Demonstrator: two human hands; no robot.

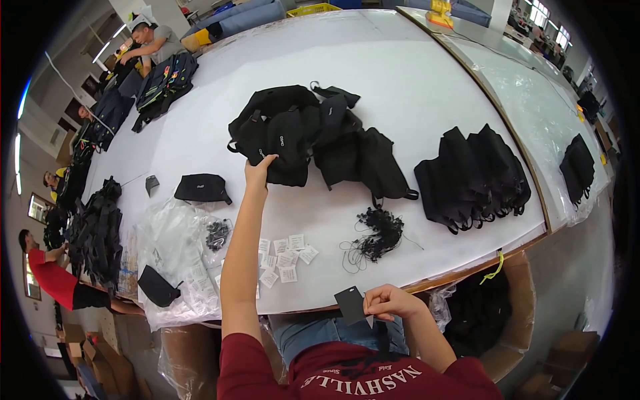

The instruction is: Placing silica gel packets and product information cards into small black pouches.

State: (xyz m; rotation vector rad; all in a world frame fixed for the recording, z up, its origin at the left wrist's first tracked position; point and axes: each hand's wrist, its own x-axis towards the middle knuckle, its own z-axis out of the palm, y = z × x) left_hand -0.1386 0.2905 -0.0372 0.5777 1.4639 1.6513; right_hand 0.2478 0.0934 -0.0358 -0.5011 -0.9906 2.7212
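My left hand [260,170] reaches out over the white table and grips the near edge of a black fabric pouch [288,150]. That pouch lies in a loose heap with several similar black pouches [363,160]. Close to my body, just off the table's front edge, my right hand [393,301] pinches a dark hang tag [349,305] between thumb and fingers. A tangle of black strings [380,235] lies on the table between my hands and the heap. Small white paper labels [288,259] are scattered to the right of my left forearm.
Neatly lined-up black pouches [473,175] sit at right. Clear plastic bags [170,233], a lone pouch [201,188], another pouch [158,287] and black straps [95,237] lie left. An open carton [523,320] stands below the edge. Other people work along the left side near backpacks [165,87].
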